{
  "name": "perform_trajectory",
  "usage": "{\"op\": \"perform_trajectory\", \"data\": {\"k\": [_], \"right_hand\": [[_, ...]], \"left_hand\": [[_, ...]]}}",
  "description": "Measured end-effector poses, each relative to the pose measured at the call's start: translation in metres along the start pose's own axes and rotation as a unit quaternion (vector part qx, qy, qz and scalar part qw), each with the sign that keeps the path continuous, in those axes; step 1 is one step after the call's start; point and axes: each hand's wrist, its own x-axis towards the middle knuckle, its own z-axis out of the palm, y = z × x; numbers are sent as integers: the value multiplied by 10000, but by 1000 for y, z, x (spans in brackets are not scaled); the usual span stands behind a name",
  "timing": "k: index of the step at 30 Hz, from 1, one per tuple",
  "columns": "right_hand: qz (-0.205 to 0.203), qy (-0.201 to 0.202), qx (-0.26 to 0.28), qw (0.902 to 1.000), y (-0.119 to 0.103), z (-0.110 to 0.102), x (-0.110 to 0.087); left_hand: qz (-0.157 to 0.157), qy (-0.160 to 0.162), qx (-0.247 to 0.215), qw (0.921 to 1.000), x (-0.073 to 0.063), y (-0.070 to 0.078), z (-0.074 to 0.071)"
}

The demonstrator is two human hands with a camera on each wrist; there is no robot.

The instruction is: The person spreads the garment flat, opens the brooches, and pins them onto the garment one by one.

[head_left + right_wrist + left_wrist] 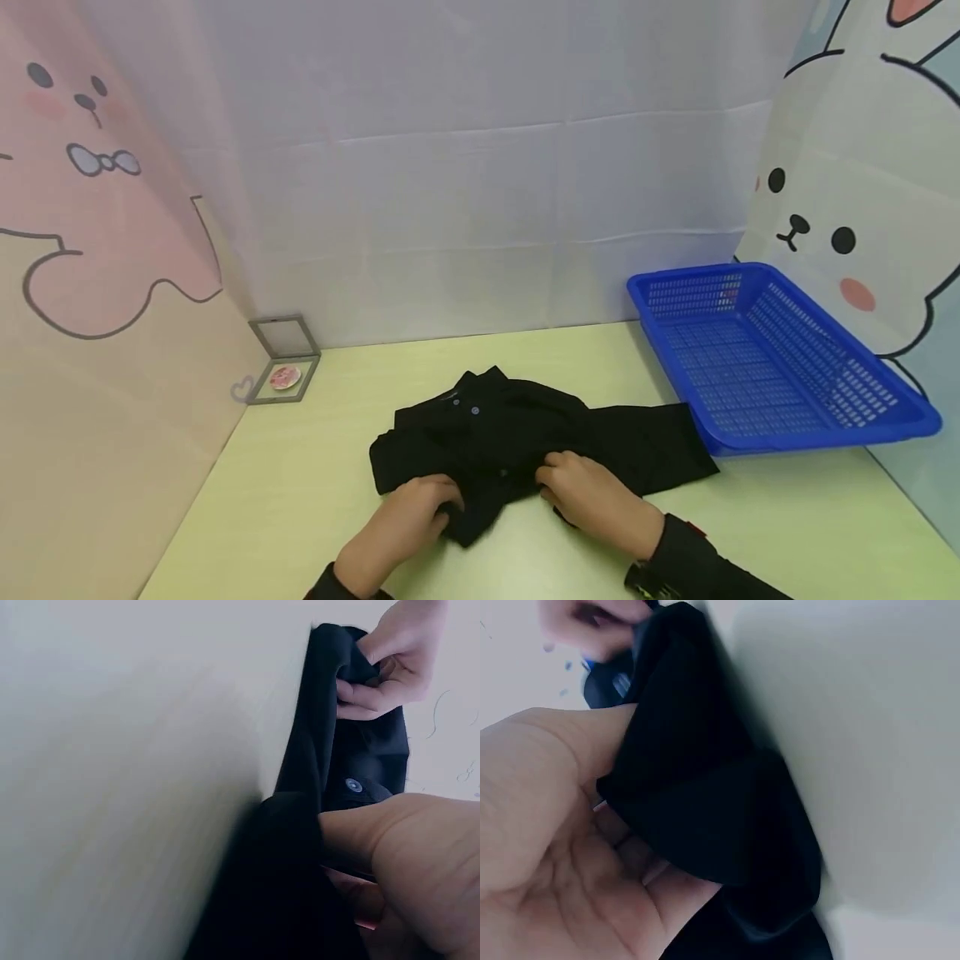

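A black buttoned shirt [517,425] lies crumpled on the pale green table, with one sleeve [652,442] stretched to the right. Its near edge is pinched by my left hand [412,517], thumb on one side of the cloth and fingers on the other, as the left wrist view shows. Further right along the same edge, my right hand [592,500] grips the fabric with curled fingers. In the right wrist view a small button [354,785] shows on the black cloth between the two hands.
A blue plastic basket [780,440] stands at the right, its near left corner beside the sleeve's end. At the back left is an opened small grey-framed case [276,398] holding a round pink-patterned item [285,377]. Cartoon-printed curtains [450,183] enclose the table.
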Motion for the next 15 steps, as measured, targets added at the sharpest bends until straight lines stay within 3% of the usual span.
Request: {"op": "perform_trajectory", "data": {"k": [4,8,12,15], "right_hand": [[149,21,218,9996,2,4,8],[199,17,525,9984,7,10,17],[190,92,854,9961,14,15,28],[208,175,940,9952,17,16,34]], "left_hand": [[-516,38,18,9987,5,-21,-7],[-944,-161,-5,9954,8,-30,-12],[-823,-43,491,9954,10,-19,-12],[-373,260,983,9941,10,5,-13]]}}
